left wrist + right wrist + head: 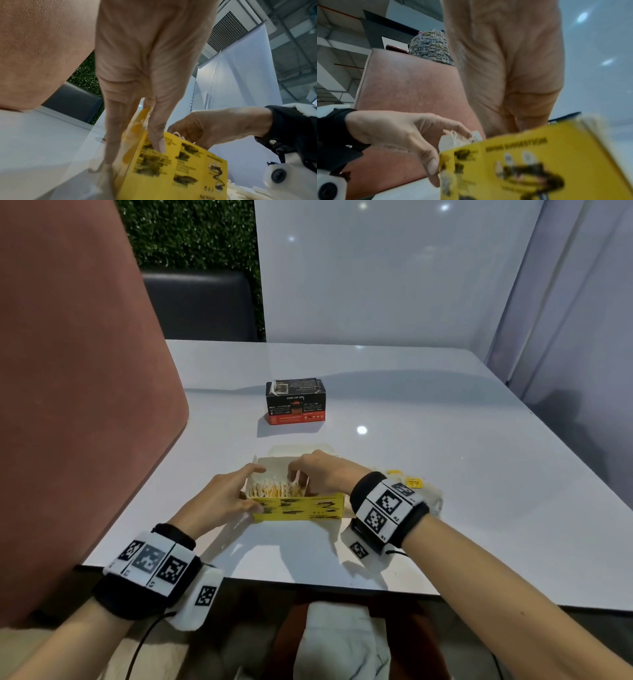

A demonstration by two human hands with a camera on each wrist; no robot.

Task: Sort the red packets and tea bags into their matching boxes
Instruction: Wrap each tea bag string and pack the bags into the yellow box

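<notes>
From the head view, the yellow box (298, 506) is sitting near the worktop's (428, 412) near edge, its long axis running left to right along that edge, mouth facing up and lid flap folded back toward the far side. The left hand (224, 494) is gripping the box's left end, thumb on the front wall and fingers over the rim, while the right hand (322, 470) is reaching down among the tea bags (274, 489) standing in a row inside, fingers curled as if pinching one. More loose tea bags (416, 486) are lying just to the right of the box, and the black and red box (295, 401) is standing closed, well apart toward the middle of the worktop. In the left wrist view, the left thumb (157, 140) is pressing the yellow front panel (180, 169). In the right wrist view, the right hand's fingertips are dipping behind the box wall (539, 162), so exactly what they are holding is hidden. To do this well, I would say the left hand should be keeping the box steady while the bag is being slid in upright, string tucked inside.
</notes>
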